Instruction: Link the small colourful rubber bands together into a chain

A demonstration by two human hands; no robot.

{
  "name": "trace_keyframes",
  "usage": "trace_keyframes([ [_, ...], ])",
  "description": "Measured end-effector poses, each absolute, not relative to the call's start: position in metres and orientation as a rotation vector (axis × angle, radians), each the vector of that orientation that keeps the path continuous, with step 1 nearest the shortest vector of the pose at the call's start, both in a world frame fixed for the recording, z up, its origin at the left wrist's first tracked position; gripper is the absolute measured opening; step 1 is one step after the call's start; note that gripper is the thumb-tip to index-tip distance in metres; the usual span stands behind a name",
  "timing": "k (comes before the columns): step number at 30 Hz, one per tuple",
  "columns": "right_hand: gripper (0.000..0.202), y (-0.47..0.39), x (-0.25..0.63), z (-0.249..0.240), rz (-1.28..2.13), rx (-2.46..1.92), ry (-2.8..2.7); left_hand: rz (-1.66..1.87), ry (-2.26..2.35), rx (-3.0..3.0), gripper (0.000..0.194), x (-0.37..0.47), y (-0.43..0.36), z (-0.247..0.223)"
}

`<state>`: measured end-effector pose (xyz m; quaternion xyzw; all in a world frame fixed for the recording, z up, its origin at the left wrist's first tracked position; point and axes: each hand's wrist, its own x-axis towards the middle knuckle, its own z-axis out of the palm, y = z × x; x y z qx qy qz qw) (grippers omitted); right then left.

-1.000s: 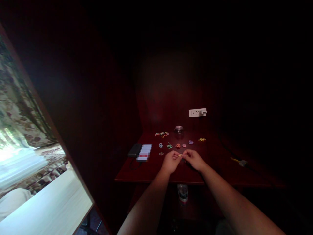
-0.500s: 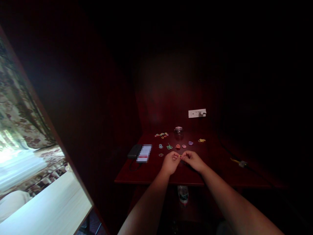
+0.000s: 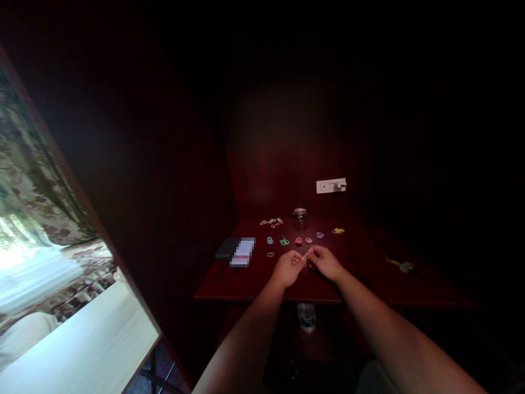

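My left hand and my right hand meet above the front half of the dark red desk. Both pinch a small yellow hair tie between their fingertips; the fingers partly hide it. Just beyond them lies a row of small bands sorted by colour: blue bands, green bands, orange-red bands, pink bands, purple bands and yellow bands. A single dull-coloured band rests left of my hands.
Mixed bands lie at the back left near a clear lidded jar. A phone leans by a black box. A cable with a yellow end is at right, a wall socket behind. Under the desk stands a bottle.
The yellow hair tie has turned from lying level to slanting between my fingertips, and my right hand sits slightly higher against my left. The view has tilted down slightly.
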<state>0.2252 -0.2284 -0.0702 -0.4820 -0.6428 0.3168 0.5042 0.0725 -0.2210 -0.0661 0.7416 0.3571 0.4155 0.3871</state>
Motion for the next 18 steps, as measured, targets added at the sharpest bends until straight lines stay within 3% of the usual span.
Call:
trace_keyframes([
  [18,0.012,-0.2297,0.2204,-0.0694,0.639,-1.127,-1.662,0.896,0.769,1.767,0.014,0.0685,-0.221,-0.0609],
])
